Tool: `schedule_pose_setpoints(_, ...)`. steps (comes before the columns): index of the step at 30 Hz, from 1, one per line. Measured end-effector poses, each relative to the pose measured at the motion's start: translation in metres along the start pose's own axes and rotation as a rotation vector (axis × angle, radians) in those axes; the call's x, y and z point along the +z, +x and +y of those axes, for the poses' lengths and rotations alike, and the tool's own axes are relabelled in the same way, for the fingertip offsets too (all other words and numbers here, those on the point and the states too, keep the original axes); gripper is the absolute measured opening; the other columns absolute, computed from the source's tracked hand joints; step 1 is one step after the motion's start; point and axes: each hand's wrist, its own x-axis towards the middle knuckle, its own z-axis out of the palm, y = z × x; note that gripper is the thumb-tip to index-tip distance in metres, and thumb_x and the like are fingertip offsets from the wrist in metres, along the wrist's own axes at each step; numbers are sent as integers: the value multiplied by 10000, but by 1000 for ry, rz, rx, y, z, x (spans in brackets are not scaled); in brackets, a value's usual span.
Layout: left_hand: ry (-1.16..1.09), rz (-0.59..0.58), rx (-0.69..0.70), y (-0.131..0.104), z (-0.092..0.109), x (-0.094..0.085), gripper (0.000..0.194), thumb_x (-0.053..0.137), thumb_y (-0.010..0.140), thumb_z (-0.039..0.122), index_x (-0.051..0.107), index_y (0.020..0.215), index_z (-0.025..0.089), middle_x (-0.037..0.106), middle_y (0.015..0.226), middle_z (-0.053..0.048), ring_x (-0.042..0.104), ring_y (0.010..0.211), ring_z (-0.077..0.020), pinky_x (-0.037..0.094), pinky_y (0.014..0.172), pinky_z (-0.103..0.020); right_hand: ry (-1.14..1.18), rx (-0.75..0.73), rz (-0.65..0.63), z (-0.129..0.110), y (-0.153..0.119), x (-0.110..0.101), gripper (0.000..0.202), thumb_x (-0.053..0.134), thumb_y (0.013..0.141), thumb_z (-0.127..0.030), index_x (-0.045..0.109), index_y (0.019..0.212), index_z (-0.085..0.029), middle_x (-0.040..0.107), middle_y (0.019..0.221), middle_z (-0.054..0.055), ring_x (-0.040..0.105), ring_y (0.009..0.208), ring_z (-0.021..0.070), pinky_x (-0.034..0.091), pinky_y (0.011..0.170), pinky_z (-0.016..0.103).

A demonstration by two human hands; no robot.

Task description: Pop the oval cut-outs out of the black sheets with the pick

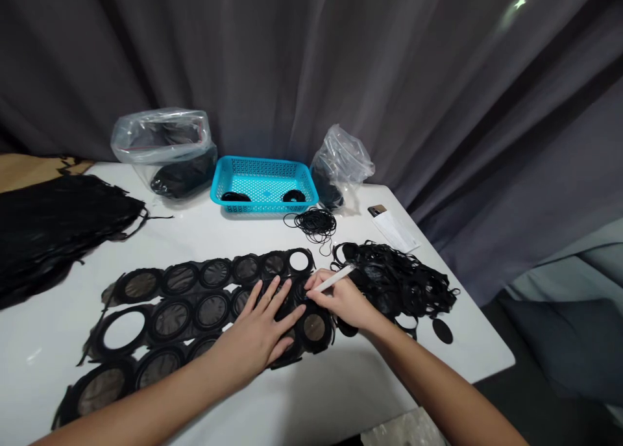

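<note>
A black pile (58,232) lies at ten o'clock from the left hand (256,339), a clear bag (163,141) at eleven. The ring sheet (170,319) runs toward nine and beneath that hand, which lies flat on it, fingers spread, grasping nothing. A blue basket (265,207) sits at twelve. At two, the right hand (344,298) grips a white tool (335,278) over the sheet's right end, fingers closed round it, beside black scraps (403,274).

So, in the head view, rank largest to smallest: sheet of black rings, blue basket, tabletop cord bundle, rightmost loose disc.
1. Sheet of black rings
2. Blue basket
3. Tabletop cord bundle
4. Rightmost loose disc
</note>
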Motion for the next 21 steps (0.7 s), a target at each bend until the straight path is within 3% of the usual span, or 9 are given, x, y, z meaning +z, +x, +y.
schedule_pose_setpoints(9,-23,-1,3,0,0,0,568,631,948,320,460,1489,301,228,1657,-141,254,1498,-404,262,1166,-629,-107,-69,-2,0,-3,0,177,625,895,-173,549,738,-199,677,946,36,622,902,189,462,838,329)
schedule_pose_setpoints(15,-66,29,5,1,-1,2,547,607,962,307,464,1490,287,203,1669,-115,234,1510,-378,239,1197,-583,-568,-332,-11,10,-8,14,132,497,983,-143,616,963,-199,691,1125,118,588,1051,253,457,923,395)
schedule_pose_setpoints(18,-76,30,7,1,-3,0,514,602,963,285,497,1467,289,195,1671,-114,222,1510,-394,250,1189,-593,-690,-237,208,15,0,-4,198,444,990,-135,609,904,-201,696,941,112,606,908,254,469,830,381)
schedule_pose_setpoints(21,-64,2,42,-3,2,-4,535,619,968,338,478,1482,292,228,1661,-120,232,1509,-386,272,1186,-581,-561,-151,412,11,-2,-25,201,437,1010,-201,603,899,-206,699,934,102,639,898,244,477,815,350)
